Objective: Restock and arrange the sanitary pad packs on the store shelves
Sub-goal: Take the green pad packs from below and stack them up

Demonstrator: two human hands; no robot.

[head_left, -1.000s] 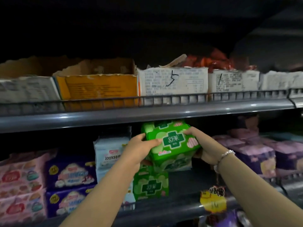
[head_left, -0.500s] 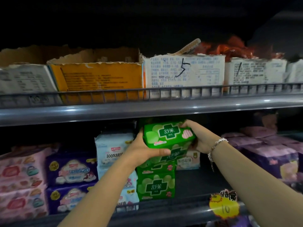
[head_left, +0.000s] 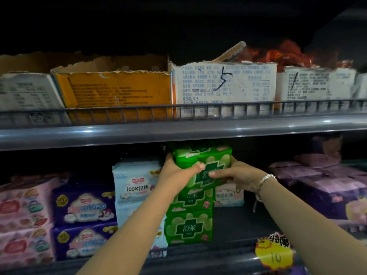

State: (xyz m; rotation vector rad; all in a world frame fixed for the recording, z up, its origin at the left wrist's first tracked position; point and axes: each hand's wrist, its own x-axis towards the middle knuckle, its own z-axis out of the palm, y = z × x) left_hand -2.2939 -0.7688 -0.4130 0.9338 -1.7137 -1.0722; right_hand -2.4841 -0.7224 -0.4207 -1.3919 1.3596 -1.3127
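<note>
While the top green pack (head_left: 202, 165) is held between both hands above the green stack (head_left: 188, 217) on the lower shelf (head_left: 198, 255), it is best kept level and squared with the pack beneath before it is lowered, so that the column is not tipped. The left hand (head_left: 175, 173) is curled on the pack's 9 o'clock side, its thumb laid across the front; the right hand (head_left: 238, 175) grips the 3 o'clock side, its fingers (head_left: 216, 174) pressed to the front face. Little room appears left under the upper shelf (head_left: 178, 132) at 12 o'clock.
</note>
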